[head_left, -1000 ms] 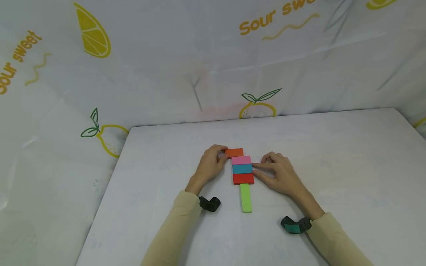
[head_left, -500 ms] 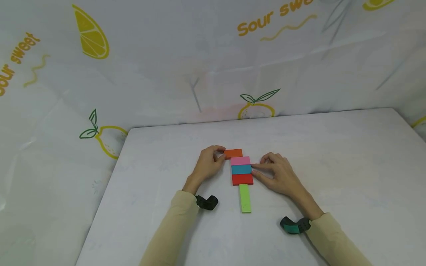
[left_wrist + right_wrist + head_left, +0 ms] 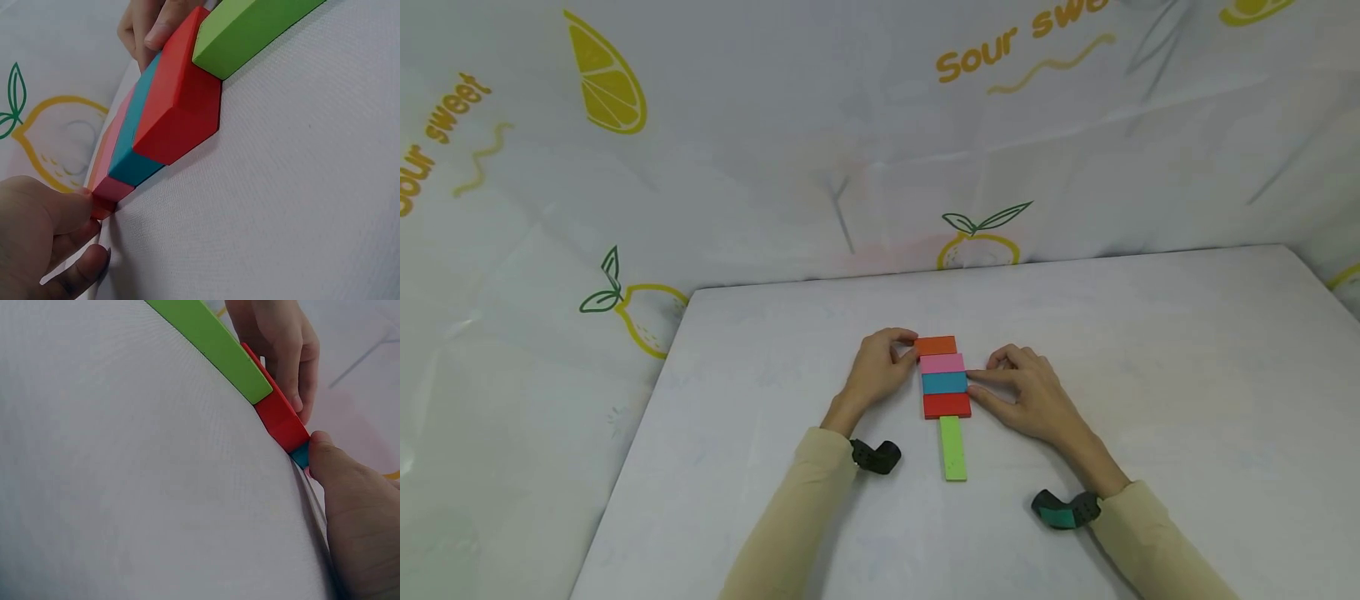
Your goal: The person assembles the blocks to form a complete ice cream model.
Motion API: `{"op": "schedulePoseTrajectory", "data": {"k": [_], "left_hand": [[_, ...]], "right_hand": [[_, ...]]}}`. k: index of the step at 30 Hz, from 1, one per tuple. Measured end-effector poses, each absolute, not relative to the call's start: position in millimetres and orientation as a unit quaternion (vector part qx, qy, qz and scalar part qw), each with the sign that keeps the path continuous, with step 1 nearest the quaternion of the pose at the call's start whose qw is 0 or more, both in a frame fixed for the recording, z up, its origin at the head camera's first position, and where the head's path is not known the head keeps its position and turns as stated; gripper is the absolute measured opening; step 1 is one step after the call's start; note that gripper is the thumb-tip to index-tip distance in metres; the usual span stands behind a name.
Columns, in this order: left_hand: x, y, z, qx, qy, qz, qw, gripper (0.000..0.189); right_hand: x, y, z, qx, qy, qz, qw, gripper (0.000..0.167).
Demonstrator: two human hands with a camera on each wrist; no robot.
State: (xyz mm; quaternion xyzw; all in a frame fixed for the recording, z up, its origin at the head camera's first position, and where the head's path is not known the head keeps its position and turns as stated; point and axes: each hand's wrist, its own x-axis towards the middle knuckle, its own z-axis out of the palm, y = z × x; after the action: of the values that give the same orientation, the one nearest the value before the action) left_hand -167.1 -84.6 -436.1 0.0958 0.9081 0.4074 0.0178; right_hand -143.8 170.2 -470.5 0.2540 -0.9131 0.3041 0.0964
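Observation:
Flat rectangular blocks form a column on the table. From far to near lie an orange block (image 3: 937,345), a pink one (image 3: 942,363), a blue one (image 3: 944,382) and a red one (image 3: 947,406), all crosswise with long sides together. A green block (image 3: 952,448) stands lengthwise against the red block's near side. My left hand (image 3: 880,367) pinches the orange block's left end between thumb and index finger. With fairly straight thumb and index finger, my right hand (image 3: 1033,396) touches the column's right side around the blue block (image 3: 300,455).
The blocks lie on a white-covered table (image 3: 1135,350). Behind it hangs a pale cloth (image 3: 760,167) printed with lemons and lettering. A dark wrist camera (image 3: 877,457) sits on the left wrist, another camera (image 3: 1065,509) on the right.
The left hand shifts the orange block slightly left, then back to the right, so it now overhangs the pink block less on the left. The right hand stays in place.

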Motion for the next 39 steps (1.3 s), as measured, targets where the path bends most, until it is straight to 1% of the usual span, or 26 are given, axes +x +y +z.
{"op": "schedulePoseTrajectory", "data": {"k": [17,31,39], "left_hand": [[-170.2,-79.4,-434.5,0.078,0.893,0.443,0.019,0.026],[-169.8,-76.1,-434.6,0.057,0.897,0.437,0.026,0.027],[-170.4,-76.6,-436.3,0.061,0.894,0.443,0.019,0.027]], "right_hand": [[-143.5,170.0,-470.0,0.255,-0.913,0.304,0.095,0.031],[-142.9,170.4,-464.7,0.253,-0.916,0.298,0.089,0.033],[-143.0,170.4,-466.5,0.251,-0.916,0.299,0.093,0.033]]}}
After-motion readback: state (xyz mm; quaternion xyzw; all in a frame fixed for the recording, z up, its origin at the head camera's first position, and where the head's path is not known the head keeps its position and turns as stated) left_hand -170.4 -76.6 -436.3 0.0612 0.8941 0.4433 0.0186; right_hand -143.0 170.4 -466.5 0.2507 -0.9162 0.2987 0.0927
